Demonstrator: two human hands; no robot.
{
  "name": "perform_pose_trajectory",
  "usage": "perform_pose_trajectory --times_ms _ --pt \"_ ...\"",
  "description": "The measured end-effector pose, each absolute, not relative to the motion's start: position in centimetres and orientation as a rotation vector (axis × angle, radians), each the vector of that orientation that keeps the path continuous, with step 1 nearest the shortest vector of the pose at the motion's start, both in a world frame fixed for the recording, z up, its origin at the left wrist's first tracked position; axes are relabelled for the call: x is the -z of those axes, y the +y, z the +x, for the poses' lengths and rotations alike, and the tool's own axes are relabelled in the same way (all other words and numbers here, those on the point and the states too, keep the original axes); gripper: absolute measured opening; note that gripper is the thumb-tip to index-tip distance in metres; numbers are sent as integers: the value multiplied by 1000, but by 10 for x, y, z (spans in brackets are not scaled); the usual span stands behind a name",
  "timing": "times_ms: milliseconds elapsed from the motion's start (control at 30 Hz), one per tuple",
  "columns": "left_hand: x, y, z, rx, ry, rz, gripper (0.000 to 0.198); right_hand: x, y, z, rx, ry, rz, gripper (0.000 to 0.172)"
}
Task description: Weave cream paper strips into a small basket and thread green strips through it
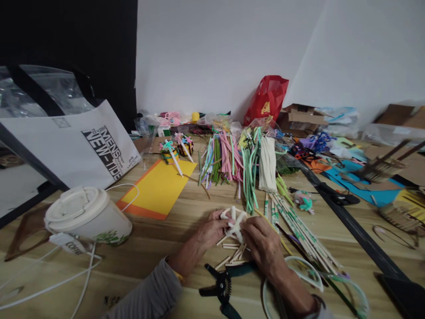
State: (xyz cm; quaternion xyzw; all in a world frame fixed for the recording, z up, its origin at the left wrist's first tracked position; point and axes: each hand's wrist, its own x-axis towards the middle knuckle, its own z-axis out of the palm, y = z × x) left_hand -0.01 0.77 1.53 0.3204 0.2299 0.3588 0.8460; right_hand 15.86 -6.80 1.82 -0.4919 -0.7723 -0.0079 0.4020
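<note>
Head view: the fingers [217, 217] of the left hand [209, 230] and the fingers [248, 226] of the right hand [264, 246] are closed narrowly on a small white twisted-strip piece [235, 225], held between the two hands. It looks light and soft, probably paper or fabric, so a hard pinch could crush it; its thick middle seems the safest place to hold, not the thin loops. The fingers hide its core, so how it is joined can't be made out.

Just below lie short flat wooden sticks [233, 256] and pliers with black and teal handles [219, 283], their lower end cut off by the frame. To the right sits a bundle of long striped sticks [300, 235], and a pale green hoop [302, 274] lies partly behind the right forearm. Farther out on the wooden surface [149, 270] are hanks of coloured paper strips [222, 159] and a lidded paper cup [88, 215].
</note>
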Motion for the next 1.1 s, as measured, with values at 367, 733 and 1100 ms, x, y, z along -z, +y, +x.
perform_pose_trajectory --times_ms 367,733,1100 --pt "-13 13 -4 -762 487 665 26 -25 -65 164 -29 -1942 -1269 19" --pt "-9 11 -4 -721 453 648 23 -26 -66 161 13 -1959 -1235 19" --pt "-4 14 -3 -701 476 655 25 -23 -67 162 34 -2021 -1198 25"
